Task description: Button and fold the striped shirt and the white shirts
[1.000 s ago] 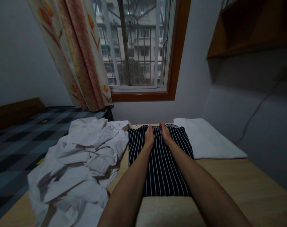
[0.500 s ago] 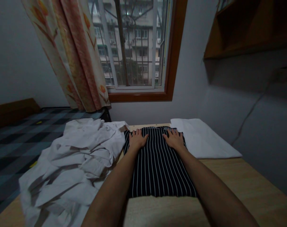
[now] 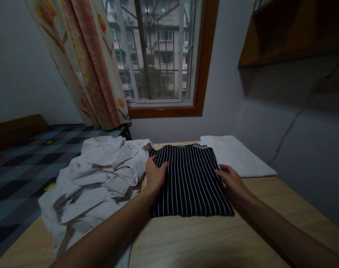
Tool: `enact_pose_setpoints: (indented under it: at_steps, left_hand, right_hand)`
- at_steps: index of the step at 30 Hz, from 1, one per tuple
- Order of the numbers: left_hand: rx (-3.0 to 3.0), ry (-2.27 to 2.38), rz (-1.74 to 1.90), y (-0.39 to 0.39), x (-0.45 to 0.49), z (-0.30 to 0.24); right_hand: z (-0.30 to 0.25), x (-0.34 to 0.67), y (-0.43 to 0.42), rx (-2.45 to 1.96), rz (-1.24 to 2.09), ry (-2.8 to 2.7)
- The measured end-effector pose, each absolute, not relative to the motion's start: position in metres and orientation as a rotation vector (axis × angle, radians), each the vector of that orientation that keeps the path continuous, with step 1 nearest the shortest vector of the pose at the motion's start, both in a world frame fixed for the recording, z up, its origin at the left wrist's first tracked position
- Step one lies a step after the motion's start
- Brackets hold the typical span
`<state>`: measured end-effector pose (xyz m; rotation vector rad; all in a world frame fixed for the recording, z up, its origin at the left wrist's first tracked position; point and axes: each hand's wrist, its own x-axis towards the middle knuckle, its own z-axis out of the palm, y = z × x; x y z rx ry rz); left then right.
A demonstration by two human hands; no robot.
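Fabric (image 3: 189, 178), black, white-pinstriped, folded square, between left hand (image 3: 155, 175) and right hand (image 3: 232, 182).

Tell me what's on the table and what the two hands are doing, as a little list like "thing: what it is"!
Left hand: lies open on the left edge of the folded striped garment
Right hand: touches the garment's right edge; whether it grips is unclear
Left of garment: crumpled white clothes pile
Right of garment, farther back: folded white cloth
Underneath: wooden table
Behind: window with flowered curtain
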<state>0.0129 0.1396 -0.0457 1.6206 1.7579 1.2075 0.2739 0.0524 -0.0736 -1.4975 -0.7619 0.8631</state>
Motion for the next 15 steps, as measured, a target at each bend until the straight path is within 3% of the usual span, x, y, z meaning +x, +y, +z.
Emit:
enact_pose_setpoints:
  at_steps: [5,10,15]
  left_hand:
    - [1.074,1.567,1.089,0.077,-0.022,-0.063]
    - [0.765,1.299,0.831,0.067,-0.022,-0.043]
    - [0.757,1.183,0.708,0.075,-0.016,-0.035]
  right_hand:
    - [-0.062,0.261,-0.008,-1.372,1.297,-0.568]
    - [-0.046,0.257,0.015,-1.329,1.601,-0.428]
    - [-0.026,0.248,0.048,-1.343,1.577,-0.588]
